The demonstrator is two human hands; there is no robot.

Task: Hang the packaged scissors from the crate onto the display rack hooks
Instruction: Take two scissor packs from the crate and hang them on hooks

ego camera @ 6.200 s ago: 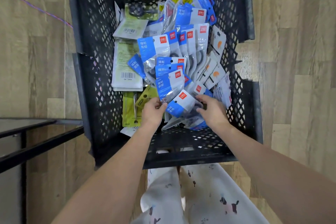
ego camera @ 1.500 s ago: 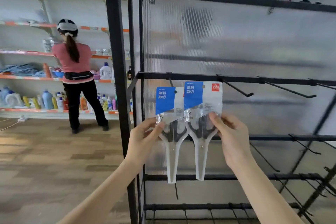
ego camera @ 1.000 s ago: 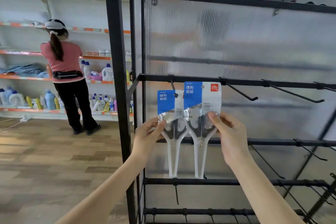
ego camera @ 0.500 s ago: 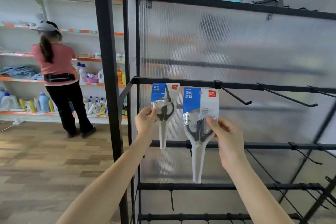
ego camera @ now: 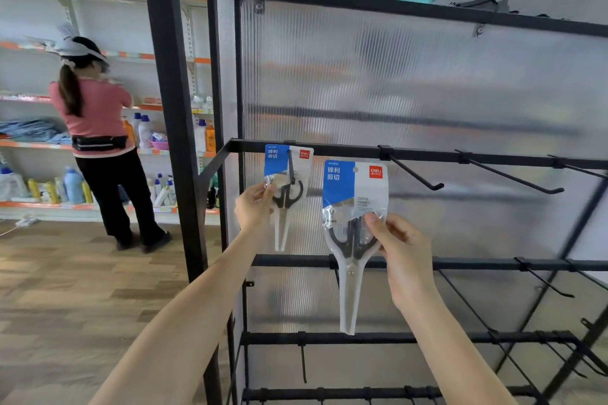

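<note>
Already threaded on the leftmost hook (ego camera: 291, 168), one scissors pack (ego camera: 287, 174) is pinched by the left hand (ego camera: 254, 207), while the second pack (ego camera: 353, 207), pinched in the right hand (ego camera: 401, 250), could be dropped if its hang hole (ego camera: 355, 170) misses the next hook (ego camera: 414, 174).

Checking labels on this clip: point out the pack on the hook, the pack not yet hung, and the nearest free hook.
Hung pack (ego camera: 275, 164), head view, blue part of its card.
Held pack (ego camera: 342, 179), head view, blue part of its card.
Free hook (ego camera: 415, 174), head view, middle of its rod.
</note>
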